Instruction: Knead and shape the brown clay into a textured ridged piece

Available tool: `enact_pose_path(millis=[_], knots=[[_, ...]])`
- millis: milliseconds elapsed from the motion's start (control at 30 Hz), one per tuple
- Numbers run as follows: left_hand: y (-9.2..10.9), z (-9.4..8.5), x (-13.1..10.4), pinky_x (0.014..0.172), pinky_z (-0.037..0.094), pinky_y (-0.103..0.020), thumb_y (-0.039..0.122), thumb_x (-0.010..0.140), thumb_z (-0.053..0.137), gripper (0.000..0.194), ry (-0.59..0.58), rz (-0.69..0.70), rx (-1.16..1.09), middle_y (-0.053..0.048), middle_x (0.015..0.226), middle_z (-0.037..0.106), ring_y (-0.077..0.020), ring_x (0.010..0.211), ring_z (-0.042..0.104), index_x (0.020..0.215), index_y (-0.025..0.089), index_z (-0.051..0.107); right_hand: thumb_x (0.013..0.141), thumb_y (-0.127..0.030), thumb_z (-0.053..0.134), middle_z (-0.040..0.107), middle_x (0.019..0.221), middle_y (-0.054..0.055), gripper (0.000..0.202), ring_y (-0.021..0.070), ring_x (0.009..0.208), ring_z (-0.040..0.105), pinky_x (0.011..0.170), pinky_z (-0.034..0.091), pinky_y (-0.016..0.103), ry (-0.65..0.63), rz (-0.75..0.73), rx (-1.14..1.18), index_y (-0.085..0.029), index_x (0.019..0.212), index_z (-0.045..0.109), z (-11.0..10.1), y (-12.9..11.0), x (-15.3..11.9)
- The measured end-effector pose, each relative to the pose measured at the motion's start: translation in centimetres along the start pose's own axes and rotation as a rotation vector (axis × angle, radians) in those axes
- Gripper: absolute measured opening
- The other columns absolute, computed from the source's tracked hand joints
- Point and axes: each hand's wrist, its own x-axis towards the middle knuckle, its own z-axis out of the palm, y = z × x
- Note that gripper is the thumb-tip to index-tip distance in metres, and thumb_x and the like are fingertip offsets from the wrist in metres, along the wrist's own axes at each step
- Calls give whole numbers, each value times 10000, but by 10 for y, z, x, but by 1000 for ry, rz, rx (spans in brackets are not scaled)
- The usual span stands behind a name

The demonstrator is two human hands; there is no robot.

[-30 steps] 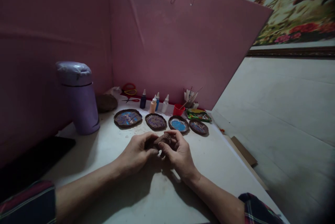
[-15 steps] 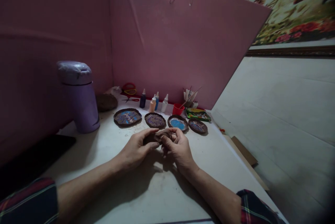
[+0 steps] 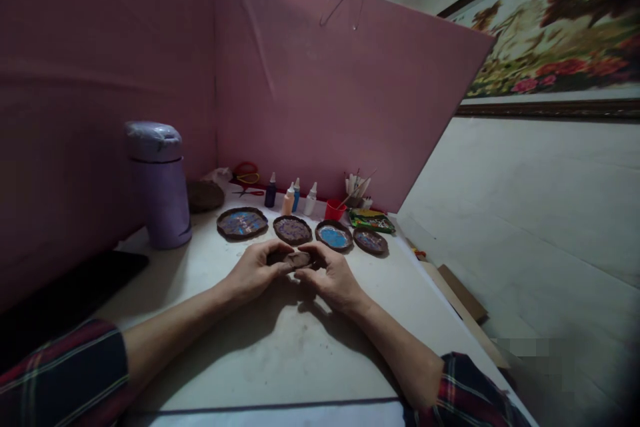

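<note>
A lump of brown clay (image 3: 299,260) is held between my two hands just above the white table. My left hand (image 3: 257,268) grips its left side, thumb in front and fingers behind. On the right side, my right hand (image 3: 330,272) pinches it between thumb and fingers. Beyond the hands lie several flat brown clay dishes with raised rims: a large one streaked blue (image 3: 242,223), a purple-speckled one (image 3: 293,230), one filled with blue (image 3: 334,236) and a small dark one (image 3: 371,241).
A purple flask (image 3: 163,197) stands at the left, with a dark flat object (image 3: 95,280) before it. Behind the dishes are paint bottles (image 3: 310,200), a red cup (image 3: 335,209), a green packet (image 3: 373,220), scissors (image 3: 250,192) and a larger brown clay mass (image 3: 205,196).
The clay has been turned and now shows a smoother, paler face. My right fingers have shifted from pressing over it to holding its right edge. The camera view has tilted slightly.
</note>
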Motion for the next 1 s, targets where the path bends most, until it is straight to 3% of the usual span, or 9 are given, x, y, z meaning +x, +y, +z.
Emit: enact_pose_path(millis=[167, 367, 567, 800, 867, 1000], knots=[[-4, 2, -1, 752, 454, -285, 415, 741, 616, 346, -32, 37, 47, -66, 905, 693, -206, 843, 609, 950, 145, 679, 692, -249, 700, 643, 922, 24, 382, 153, 784, 571, 665, 451, 265, -39, -61, -155, -187, 1060, 616, -6, 0, -4], [-14, 3, -1, 754, 453, -286, 314, 710, 634, 266, -53, 79, 139, -56, 842, 692, -201, 820, 605, 904, 139, 681, 746, -192, 650, 651, 966, 51, 296, 188, 876, 575, 774, 440, 318, -81, -178, -280, -196, 1042, 633, -3, -1, -10], [-19, 5, -1, 728, 461, -286, 239, 671, 642, 217, -38, 61, 141, -50, 819, 693, -194, 787, 614, 859, 137, 677, 728, -165, 662, 647, 908, 37, 230, 183, 847, 570, 766, 433, 312, -45, -168, -336, -193, 954, 626, 5, 6, -10], [-15, -6, 2, 687, 438, -260, 351, 739, 594, 304, -91, 77, 203, -67, 899, 710, -190, 789, 612, 934, 153, 716, 662, -145, 701, 621, 895, 19, 279, 169, 823, 554, 717, 423, 288, -38, -118, -443, -195, 918, 600, -2, 10, -8], [-15, -8, 2, 692, 434, -259, 395, 768, 563, 341, -111, 61, 223, -67, 904, 715, -190, 792, 613, 952, 150, 713, 656, -179, 721, 619, 889, 15, 287, 164, 811, 552, 705, 421, 280, -60, -109, -439, -195, 916, 601, -4, 10, -8], [-17, -8, 4, 708, 431, -250, 440, 765, 561, 375, -172, 33, 307, -58, 875, 714, -190, 806, 614, 916, 133, 713, 783, -332, 632, 630, 829, 17, 162, 144, 749, 558, 651, 416, 257, -71, -80, -378, -188, 856, 616, -5, 12, -7]])
